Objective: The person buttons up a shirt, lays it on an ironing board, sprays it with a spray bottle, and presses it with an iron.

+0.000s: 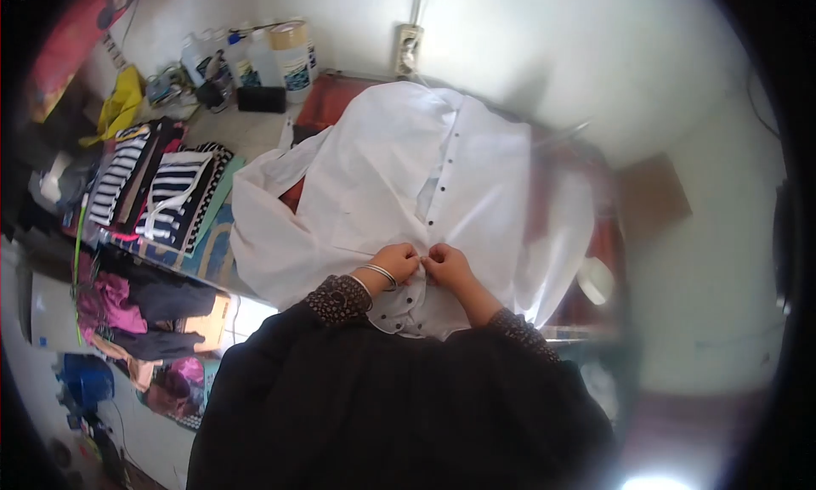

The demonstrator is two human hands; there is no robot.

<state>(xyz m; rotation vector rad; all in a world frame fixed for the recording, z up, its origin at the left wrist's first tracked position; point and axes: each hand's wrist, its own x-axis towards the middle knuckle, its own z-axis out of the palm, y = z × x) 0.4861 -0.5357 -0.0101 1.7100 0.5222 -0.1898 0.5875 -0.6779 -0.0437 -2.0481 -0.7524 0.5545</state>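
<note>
A white button-up shirt (pixel 365 175) with dark buttons lies spread on the table in front of me, its collar end close to my body. My left hand (pixel 397 264), with bangles at the wrist, pinches the shirt's front edge near the collar. Right beside it, my right hand (pixel 446 265) pinches the same front placket, fingertips almost touching the left ones. Farther up, the two front edges lie slightly apart, with a row of buttons on the right one. Whatever button sits between my fingertips is hidden.
Folded striped clothes (pixel 176 192) are stacked at the left. Behind them stand several bottles (pixel 263 61), a container (pixel 293 61) and a black box (pixel 261 99). A wall socket (pixel 408 50) with a cord is at the back. A white round object (pixel 596 281) lies at the right edge.
</note>
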